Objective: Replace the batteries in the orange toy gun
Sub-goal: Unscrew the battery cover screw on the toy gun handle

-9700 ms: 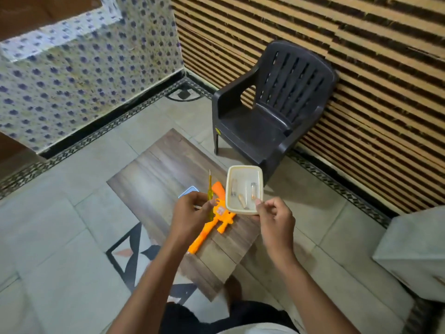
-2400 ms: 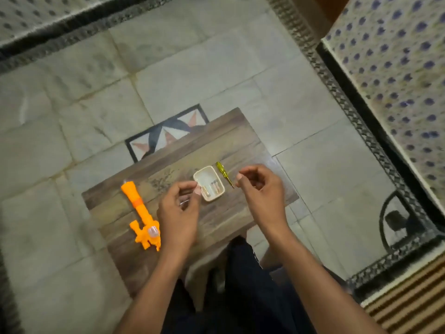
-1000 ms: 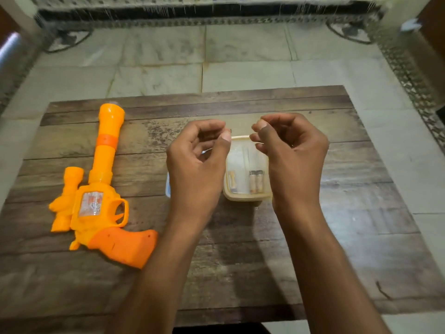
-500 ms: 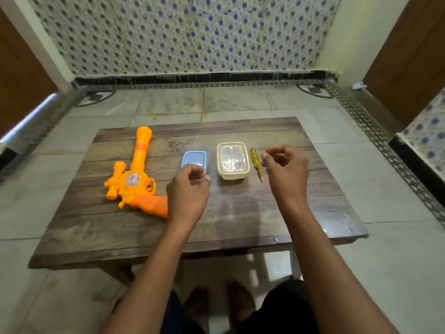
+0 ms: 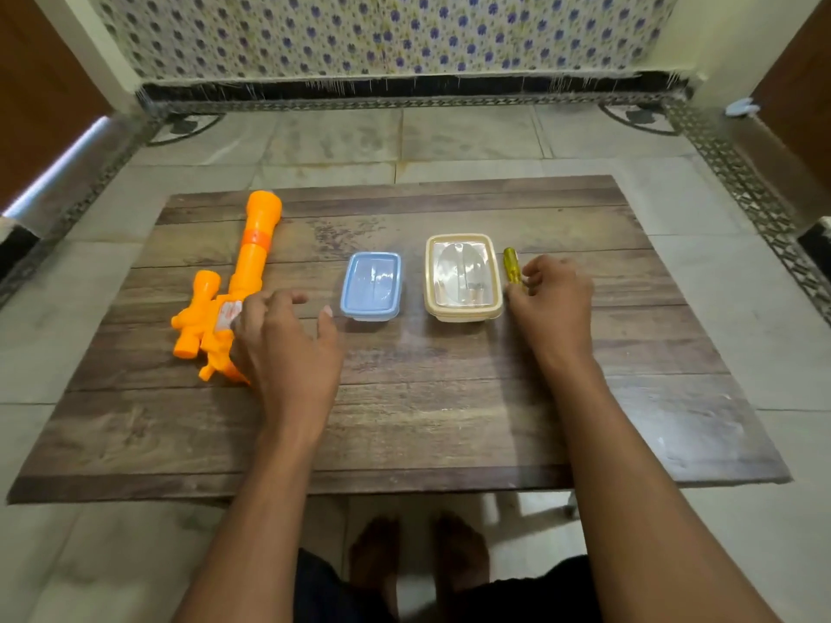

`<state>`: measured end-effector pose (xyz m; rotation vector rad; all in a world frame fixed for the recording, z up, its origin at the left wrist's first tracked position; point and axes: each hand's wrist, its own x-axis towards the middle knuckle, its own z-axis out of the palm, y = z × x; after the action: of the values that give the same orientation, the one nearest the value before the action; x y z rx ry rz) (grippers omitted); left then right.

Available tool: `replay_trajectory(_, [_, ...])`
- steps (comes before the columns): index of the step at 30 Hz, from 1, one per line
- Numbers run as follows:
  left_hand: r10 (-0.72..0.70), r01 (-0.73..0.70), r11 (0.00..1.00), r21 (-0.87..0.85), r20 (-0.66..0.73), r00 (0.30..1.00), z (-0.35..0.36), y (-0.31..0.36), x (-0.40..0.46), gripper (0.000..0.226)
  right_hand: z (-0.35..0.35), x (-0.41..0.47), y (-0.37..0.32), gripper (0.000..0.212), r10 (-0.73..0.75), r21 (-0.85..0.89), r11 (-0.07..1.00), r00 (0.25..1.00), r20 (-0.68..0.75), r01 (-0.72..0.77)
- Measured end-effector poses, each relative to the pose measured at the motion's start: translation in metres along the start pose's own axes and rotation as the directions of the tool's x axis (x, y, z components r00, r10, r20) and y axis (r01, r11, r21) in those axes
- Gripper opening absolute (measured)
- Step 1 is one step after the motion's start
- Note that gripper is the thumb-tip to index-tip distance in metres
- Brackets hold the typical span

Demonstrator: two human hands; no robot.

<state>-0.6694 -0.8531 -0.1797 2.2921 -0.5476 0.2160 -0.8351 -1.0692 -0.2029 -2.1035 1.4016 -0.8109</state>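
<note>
both hands low | left hand [image 5: 281, 348] spread over gun [image 5: 234, 285] | right hand [image 5: 551, 303] pinching screwdriver [image 5: 510, 265]

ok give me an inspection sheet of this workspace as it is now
surface: wooden table, worn, on a tiled floor
job's things: toy gun lying at left; cream box with lid on, small items inside; screwdriver right of it
clutter: blue box, lidded
grippers: left hand open, over the gun's grip; right hand curled at the screwdriver
cables: nothing seen
surroundings: patterned wall, bare feet under the table
</note>
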Motion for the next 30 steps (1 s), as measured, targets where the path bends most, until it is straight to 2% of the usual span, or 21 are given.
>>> replay_trajectory(4, [-0.196, 0.196, 0.98, -0.039, -0.001, 0.981, -0.01, -0.005, 0.007, 0.035, 0.0, 0.006, -0.001, 0.006, 0.031, -0.153, 0.988, 1.0, 0.001, -0.03])
replay_trajectory(5, [-0.243, 0.242, 0.969, -0.045, -0.009, 0.97, -0.012, -0.006, 0.008, 0.036, -0.002, 0.006, -0.003, 0.011, 0.053, -0.168, 0.984, 0.999, -0.008, -0.054])
replay_trajectory(8, [-0.391, 0.388, 0.918, -0.082, -0.016, 0.92, -0.019, -0.01, 0.011, 0.044, -0.008, 0.001, -0.006, 0.021, 0.072, -0.167, 0.983, 0.996, -0.049, -0.079])
replay_trajectory(12, [-0.539, 0.534, 0.839, -0.104, -0.02, 0.842, -0.027, -0.015, 0.009, 0.066, -0.014, -0.006, -0.013, 0.015, 0.054, -0.168, 0.983, 0.988, -0.142, -0.078])
replay_trajectory(15, [-0.618, 0.609, 0.776, -0.166, 0.001, 0.787, -0.03, -0.02, 0.009, 0.087, -0.024, -0.014, -0.028, 0.023, -0.025, -0.091, 0.996, 0.973, -0.229, 0.005])
replay_trajectory(18, [-0.604, 0.591, 0.773, -0.23, 0.014, 0.797, -0.033, -0.023, 0.009, 0.102, -0.03, -0.024, -0.05, 0.026, -0.136, 0.008, 0.99, 0.956, -0.259, 0.143])
replay_trajectory(21, [-0.601, 0.59, 0.782, -0.202, 0.01, 0.799, -0.04, -0.026, 0.015, 0.107, -0.019, -0.037, -0.079, 0.023, -0.248, 0.069, 0.96, 0.939, -0.237, 0.271])
replay_trajectory(23, [-0.613, 0.606, 0.763, -0.224, 0.046, 0.789, -0.044, -0.03, 0.023, 0.104, -0.009, -0.046, -0.096, 0.02, -0.315, 0.098, 0.935, 0.926, -0.207, 0.34])
replay_trajectory(25, [-0.607, 0.606, 0.748, -0.27, 0.092, 0.79, -0.044, -0.034, 0.027, 0.092, 0.001, -0.057, -0.111, 0.02, -0.359, 0.156, 0.911, 0.921, -0.154, 0.381])
replay_trajectory(30, [-0.609, 0.607, 0.675, -0.419, 0.148, 0.78, -0.042, -0.049, 0.033, 0.042, 0.035, -0.083, -0.138, 0.019, -0.457, 0.248, 0.86, 0.889, -0.02, 0.447])
